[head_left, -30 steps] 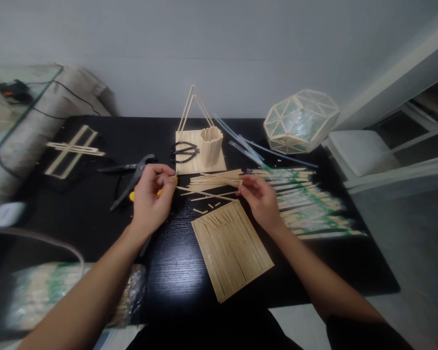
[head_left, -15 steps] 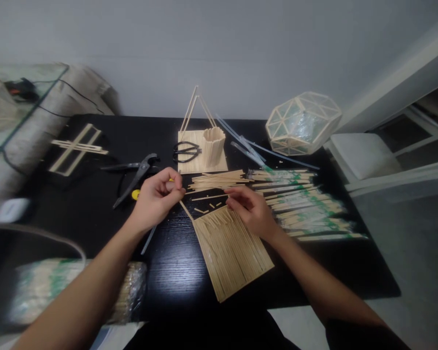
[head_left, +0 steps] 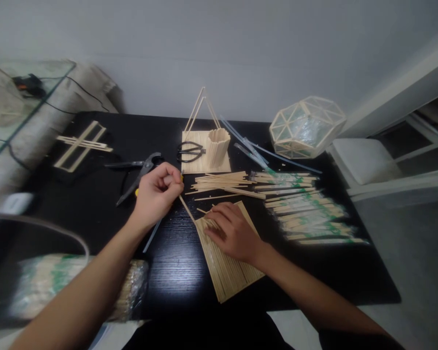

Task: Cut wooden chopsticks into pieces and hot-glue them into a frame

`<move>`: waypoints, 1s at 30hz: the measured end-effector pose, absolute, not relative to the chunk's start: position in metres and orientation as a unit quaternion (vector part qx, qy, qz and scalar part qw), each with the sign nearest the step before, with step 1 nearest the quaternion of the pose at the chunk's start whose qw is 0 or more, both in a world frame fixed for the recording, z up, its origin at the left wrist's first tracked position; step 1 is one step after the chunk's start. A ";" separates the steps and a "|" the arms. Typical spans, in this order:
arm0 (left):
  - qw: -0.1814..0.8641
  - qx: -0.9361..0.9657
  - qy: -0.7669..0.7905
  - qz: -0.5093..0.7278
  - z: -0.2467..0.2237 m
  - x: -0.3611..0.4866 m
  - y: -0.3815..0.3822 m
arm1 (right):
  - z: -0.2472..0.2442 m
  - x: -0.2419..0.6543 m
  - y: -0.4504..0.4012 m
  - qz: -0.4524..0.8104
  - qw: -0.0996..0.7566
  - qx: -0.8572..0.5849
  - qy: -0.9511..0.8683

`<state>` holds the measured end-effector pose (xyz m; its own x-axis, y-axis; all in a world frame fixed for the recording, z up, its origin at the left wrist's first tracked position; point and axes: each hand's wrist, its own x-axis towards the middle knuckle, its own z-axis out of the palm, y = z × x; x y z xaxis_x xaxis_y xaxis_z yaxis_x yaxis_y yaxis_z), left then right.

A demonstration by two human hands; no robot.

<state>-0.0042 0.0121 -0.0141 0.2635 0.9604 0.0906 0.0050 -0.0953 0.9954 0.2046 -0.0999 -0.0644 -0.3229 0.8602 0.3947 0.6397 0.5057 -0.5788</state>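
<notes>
Centre of frame: left hand point(head_left: 158, 194) pinched on thin stick point(head_left: 187, 209), far end angled down to upper left corner of stick panel point(head_left: 228, 284), likely gripped at tip so low end can be guided. Right hand point(head_left: 235, 233) apart from left, palm down over panel, perhaps steadying it; blur hides fingertips, cannot tell if they grip anything. Panel flat, lower centre, between forearms, within reach of both hands. Loose sticks point(head_left: 222, 182) just beyond panel, handy for picking. Pliers point(head_left: 142, 172) beside left hand.
</notes>
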 end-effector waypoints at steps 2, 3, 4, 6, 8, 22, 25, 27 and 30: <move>0.531 0.591 0.411 0.447 -0.015 -0.004 0.012 | -0.066 0.202 -0.099 0.149 0.329 -0.460 -0.811; 0.530 0.591 0.412 0.447 -0.015 -0.004 0.012 | -0.066 0.202 -0.099 0.144 0.327 -0.454 -0.816; 0.529 0.591 0.414 0.447 -0.015 -0.004 0.012 | -0.067 0.201 -0.099 0.140 0.327 -0.446 -0.821; 0.527 0.591 0.416 0.447 -0.016 -0.004 0.012 | -0.068 0.201 -0.098 0.134 0.331 -0.432 -0.828; 0.527 0.591 0.417 0.446 -0.017 -0.004 0.012 | -0.069 0.201 -0.098 0.132 0.339 -0.425 -0.829; 0.510 0.602 0.423 0.445 -0.019 -0.003 0.014 | -0.072 0.208 -0.094 0.111 0.361 -0.466 -0.800; 0.511 0.603 0.422 0.444 -0.020 -0.004 0.014 | -0.071 0.212 -0.093 0.112 0.359 -0.474 -0.796; 0.511 0.605 0.420 0.443 -0.020 -0.004 0.014 | -0.070 0.214 -0.093 0.113 0.356 -0.476 -0.796; 0.509 0.606 0.422 0.442 -0.021 -0.003 0.013 | -0.069 0.216 -0.092 0.118 0.352 -0.482 -0.794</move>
